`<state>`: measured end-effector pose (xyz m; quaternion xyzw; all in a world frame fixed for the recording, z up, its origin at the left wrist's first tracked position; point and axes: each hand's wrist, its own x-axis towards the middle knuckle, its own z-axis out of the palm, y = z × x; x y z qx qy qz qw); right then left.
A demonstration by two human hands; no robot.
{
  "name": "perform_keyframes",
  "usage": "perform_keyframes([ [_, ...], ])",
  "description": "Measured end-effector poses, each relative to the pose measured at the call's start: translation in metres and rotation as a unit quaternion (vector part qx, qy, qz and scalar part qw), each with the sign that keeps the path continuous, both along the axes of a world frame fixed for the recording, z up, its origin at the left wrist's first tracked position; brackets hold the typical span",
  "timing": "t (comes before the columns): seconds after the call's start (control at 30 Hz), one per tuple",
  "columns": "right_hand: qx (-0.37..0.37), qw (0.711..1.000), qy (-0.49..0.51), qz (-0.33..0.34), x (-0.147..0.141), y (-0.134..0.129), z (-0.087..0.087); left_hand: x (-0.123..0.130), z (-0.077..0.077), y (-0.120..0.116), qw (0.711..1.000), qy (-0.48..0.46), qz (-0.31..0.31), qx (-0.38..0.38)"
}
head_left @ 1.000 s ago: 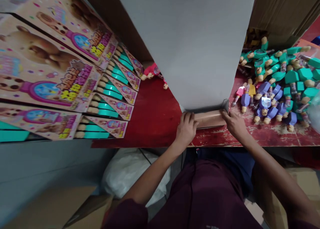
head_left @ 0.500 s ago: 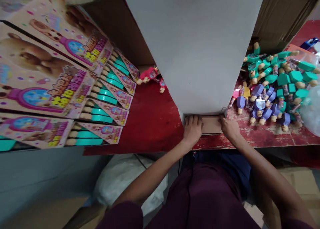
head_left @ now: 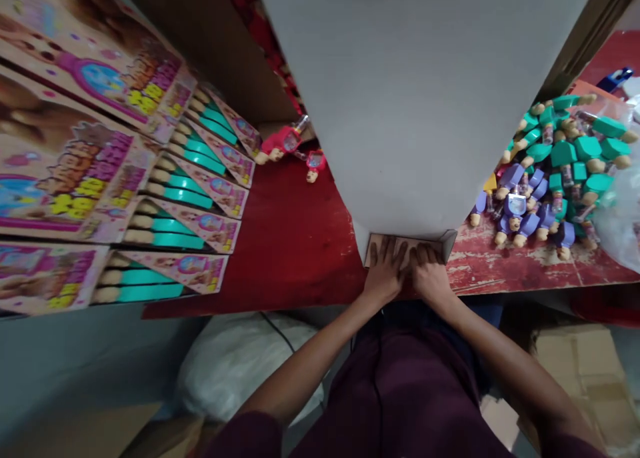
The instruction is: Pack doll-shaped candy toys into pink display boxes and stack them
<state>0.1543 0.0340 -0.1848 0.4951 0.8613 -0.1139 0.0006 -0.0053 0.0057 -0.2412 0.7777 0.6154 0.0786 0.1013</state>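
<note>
Cardboard flap (head_left: 406, 243): tan, at the near end of a large grey-white cardboard panel (head_left: 400, 98), which stretches away toward 12 o'clock. The flap's long axis runs from 9 to 3 o'clock, across the person's body and along the table's near edge.

Left hand (head_left: 385, 275): open, palm down, fingers spread on the flap's 9 o'clock half. It presses flat and shows no grip.

Right hand (head_left: 431, 278): open, palm down, fingers on the flap's 3 o'clock half. It also shows no grip.

Hand relation: both hands lie on the flap, side by side and almost touching. Left is nearer the 9 o'clock end, right nearer the 3 o'clock end; neither is nearer the flap overall.

Red table (head_left: 493, 271): worn paint, chipped toward 3 o'clock, under the flap.

Printed toy cards (head_left: 210, 191): overlapping rows at 10 o'clock, with teal-dressed dolls.

Teal-dressed dolls (head_left: 565, 155): loose heap at 2 o'clock.

Lilac-dressed dolls (head_left: 520, 218): loose heap at 3 o'clock, beside the teal heap.

Pink-dressed doll (head_left: 280, 141): at 11 o'clock, against the panel's edge.

White sack (head_left: 235, 371): below the table at 7 o'clock.
</note>
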Motion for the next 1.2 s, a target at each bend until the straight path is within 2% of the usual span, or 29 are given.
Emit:
perform_keyframes([
  [0.1, -0.044, 0.999, -0.022, -0.011, -0.007, 0.011, -0.002, -0.002, 0.001, -0.001, 1.000, 0.009, -0.015, -0.016],
  [0.2, -0.059, 0.998, 0.001, -0.014, -0.004, 0.009, 0.000, -0.003, 0.001, 0.001, 0.999, 0.018, -0.026, -0.010],
  [0.27, -0.033, 0.997, 0.075, 0.008, 0.004, 0.000, 0.000, -0.010, -0.001, 0.001, 0.999, 0.029, -0.019, 0.000],
  [0.33, 0.014, 0.983, 0.183, 0.019, 0.017, -0.007, -0.002, -0.021, -0.006, -0.001, 0.999, 0.040, 0.022, 0.018],
  [0.4, 0.066, 0.961, 0.268, -0.030, 0.032, 0.000, -0.005, -0.036, -0.013, -0.003, 0.995, 0.047, 0.083, 0.039],
  [0.5, 0.118, 0.936, 0.271, -0.189, 0.050, 0.046, -0.011, -0.054, -0.023, -0.005, 0.985, 0.055, 0.149, 0.067],
  [0.6, 0.079, 0.924, 0.195, -0.320, 0.055, 0.109, -0.019, -0.059, -0.030, -0.005, 0.979, 0.066, 0.176, 0.082],
  [0.7, 0.019, 0.899, 0.212, -0.382, 0.050, 0.147, -0.026, -0.057, -0.035, -0.003, 0.976, 0.077, 0.181, 0.090],
  [0.8, 0.004, 0.882, 0.270, -0.387, 0.043, 0.150, -0.034, -0.055, -0.038, -0.001, 0.975, 0.080, 0.183, 0.099],
  [0.93, -0.054, 0.857, 0.353, -0.371, 0.046, 0.117, -0.037, -0.052, -0.040, 0.003, 0.973, 0.059, 0.199, 0.101],
  [0.97, -0.083, 0.839, 0.400, -0.358, 0.049, 0.103, -0.034, -0.051, -0.040, 0.004, 0.973, 0.054, 0.201, 0.099],
  [1.0, -0.119, 0.808, 0.465, -0.342, 0.054, 0.088, -0.028, -0.049, -0.039, 0.006, 0.974, 0.051, 0.200, 0.096],
  [1.1, -0.209, 0.656, 0.669, -0.280, 0.068, 0.041, -0.001, -0.042, -0.035, 0.013, 0.977, 0.048, 0.186, 0.088],
  [1.13, -0.217, 0.618, 0.708, -0.266, 0.072, 0.029, 0.010, -0.038, -0.034, 0.016, 0.979, 0.045, 0.179, 0.084],
  [1.2, -0.194, 0.595, 0.730, -0.275, 0.077, 0.013, 0.030, -0.028, -0.031, 0.023, 0.983, 0.035, 0.162, 0.078],
])
